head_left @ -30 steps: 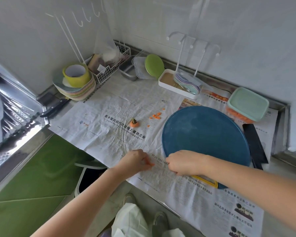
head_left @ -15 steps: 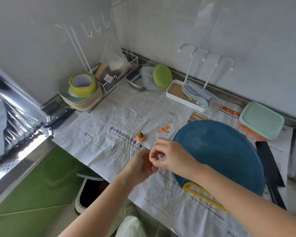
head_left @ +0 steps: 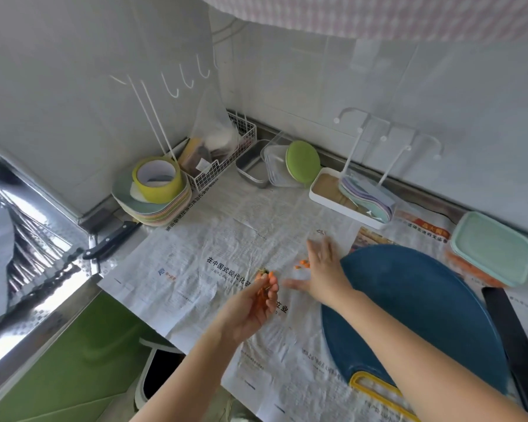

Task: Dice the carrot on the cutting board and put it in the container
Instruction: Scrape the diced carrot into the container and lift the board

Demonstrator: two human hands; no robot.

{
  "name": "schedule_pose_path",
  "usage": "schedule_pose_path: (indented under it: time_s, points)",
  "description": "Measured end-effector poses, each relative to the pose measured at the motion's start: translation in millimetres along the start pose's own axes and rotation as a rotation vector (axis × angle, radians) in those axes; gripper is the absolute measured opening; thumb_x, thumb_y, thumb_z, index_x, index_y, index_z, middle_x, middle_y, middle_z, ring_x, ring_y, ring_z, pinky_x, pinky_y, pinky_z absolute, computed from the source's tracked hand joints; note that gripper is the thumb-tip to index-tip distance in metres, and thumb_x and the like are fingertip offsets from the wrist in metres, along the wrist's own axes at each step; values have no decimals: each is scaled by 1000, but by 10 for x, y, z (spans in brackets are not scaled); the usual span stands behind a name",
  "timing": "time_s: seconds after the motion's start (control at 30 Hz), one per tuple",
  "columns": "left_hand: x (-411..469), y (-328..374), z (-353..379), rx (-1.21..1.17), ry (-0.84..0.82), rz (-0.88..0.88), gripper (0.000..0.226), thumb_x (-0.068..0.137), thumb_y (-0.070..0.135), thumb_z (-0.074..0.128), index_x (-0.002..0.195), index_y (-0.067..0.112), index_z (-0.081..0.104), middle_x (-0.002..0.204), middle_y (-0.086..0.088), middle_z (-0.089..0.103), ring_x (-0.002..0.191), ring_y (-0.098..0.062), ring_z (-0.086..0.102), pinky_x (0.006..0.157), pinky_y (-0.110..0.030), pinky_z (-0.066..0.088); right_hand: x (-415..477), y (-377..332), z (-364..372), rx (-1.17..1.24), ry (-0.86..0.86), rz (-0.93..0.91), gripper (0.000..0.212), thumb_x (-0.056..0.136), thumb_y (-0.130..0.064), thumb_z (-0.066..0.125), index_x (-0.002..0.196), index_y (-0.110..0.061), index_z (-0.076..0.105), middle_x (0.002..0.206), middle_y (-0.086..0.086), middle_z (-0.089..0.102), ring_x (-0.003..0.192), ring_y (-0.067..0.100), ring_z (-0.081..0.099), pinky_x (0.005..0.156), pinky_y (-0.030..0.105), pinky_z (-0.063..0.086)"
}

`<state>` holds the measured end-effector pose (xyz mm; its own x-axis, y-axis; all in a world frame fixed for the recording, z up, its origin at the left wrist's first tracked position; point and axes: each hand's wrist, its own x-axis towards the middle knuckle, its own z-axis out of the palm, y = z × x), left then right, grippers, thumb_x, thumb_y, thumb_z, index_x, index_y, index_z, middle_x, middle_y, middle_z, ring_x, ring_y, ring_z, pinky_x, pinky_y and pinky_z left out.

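Two hands: left hand [head_left: 250,306] cups carrot scraps [head_left: 261,295], right hand [head_left: 322,271] splayed above newspaper [head_left: 214,236].

Single wide-angle head view, close above and behind the grip of the left hand [head_left: 248,306] on carrot scraps [head_left: 262,291], down-forward toward the wall corner [head_left: 222,95] beyond.

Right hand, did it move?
Yes. The right hand moved forward along the cutting board's left edge, from near its yellow handle to the loose carrot bits.
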<state>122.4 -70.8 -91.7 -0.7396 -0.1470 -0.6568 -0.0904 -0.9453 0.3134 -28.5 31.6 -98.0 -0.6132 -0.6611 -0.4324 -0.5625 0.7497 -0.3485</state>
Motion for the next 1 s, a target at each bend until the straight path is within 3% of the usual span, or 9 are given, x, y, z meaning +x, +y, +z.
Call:
schedule_pose_path:
  time_s: [0.1,0.2,0.3,0.43,0.53,0.63,0.73,0.83,1.0]
  points:
    - [13,48,-111,29,22,24,21,84,12,57,98,-2,65,78,-6,66,52,-6,59,47,-14,50,-61,-82,220,-6,-10,-142,122,65,-83,31,155,-12,-11,157,10,-26,146,24,-23,120,35,-2]
    - [1,58,-190,62,8,43,31,85,11,58,110,-7,63,78,-4,66,54,-5,58,49,-13,51,-194,-17,473,5,174,-373,72,94,-40,51,153,-8,24,160,2,6,146,15,0,121,33,17]
    - [-43,65,-199,47,9,25,17,86,11,54,84,0,67,68,-4,54,50,-7,49,43,-14,45,-243,88,624,-76,366,-598,57,60,3,88,114,-2,71,119,12,69,114,28,64,93,34,54]
    - [-71,78,-173,-46,98,-76,18,74,17,34,56,16,34,57,1,27,48,-11,17,33,-20,23,-247,83,569,-86,386,-675,46,52,4,91,95,-1,76,90,5,74,81,21,69,64,23,59]
    - [-66,39,-142,-12,179,-89,33,83,16,37,53,21,26,51,4,20,45,-11,12,33,-18,16,-214,25,532,26,373,-580,34,64,7,85,96,-2,76,90,6,74,84,21,69,72,20,56]
    - [-43,5,-111,-85,200,-74,36,93,11,39,57,15,41,52,0,38,38,-10,35,34,-15,34,-235,-52,374,316,454,-365,24,80,5,73,102,-5,76,95,7,75,87,16,70,78,10,49]
    - [-42,-27,-69,-202,201,-52,35,94,6,40,66,-1,59,61,-9,56,46,-16,58,46,-22,52,-391,-224,211,395,527,-501,24,76,7,76,96,-7,78,93,3,76,83,7,70,77,6,51]
    - [-70,-81,19,-214,191,-34,29,95,6,41,75,-5,59,62,-13,58,48,-18,60,49,-25,55,-613,-398,201,339,465,-681,23,80,-3,75,101,-11,77,102,1,75,93,4,69,89,7,48]
    - [-139,-139,64,-286,22,-59,20,82,3,50,76,-6,68,76,-14,65,65,-20,66,56,-30,58,-730,-430,247,335,338,-651,37,98,-32,47,118,-13,71,116,4,71,115,8,61,110,25,37]
